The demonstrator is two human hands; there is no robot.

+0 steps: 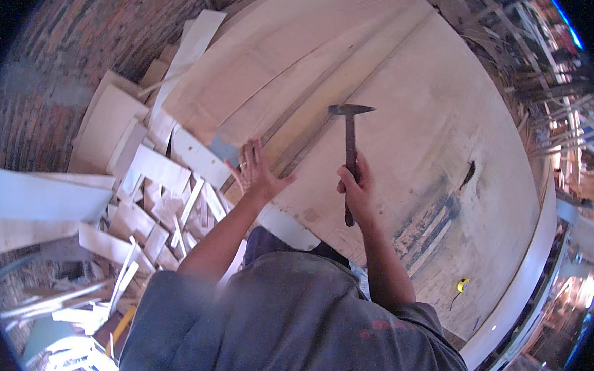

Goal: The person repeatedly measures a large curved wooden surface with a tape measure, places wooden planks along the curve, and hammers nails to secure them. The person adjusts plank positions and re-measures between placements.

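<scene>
My right hand (357, 191) grips a hammer (351, 138) by its dark handle. The head, with one flat end and one pointed end, is up and away from me, over a large wooden table saw top (409, 131). With its fingers spread, my left hand (259, 176) is at the near left edge of that board surface, close to a long yellowish strip (315, 105) running away from me. Whether the palm presses on the wood I cannot tell. Right of my right hand, part of a toothed saw blade (469, 174) stands up through the top.
A yellow tape measure (463, 285) lies at the right, near a worn slot (430, 234) with wood strips and sawdust. Offcuts (152, 224) pile up on the left beside leaning panels (110, 123) and a brick wall (50, 102). Timber stacks (566, 120) stand far right.
</scene>
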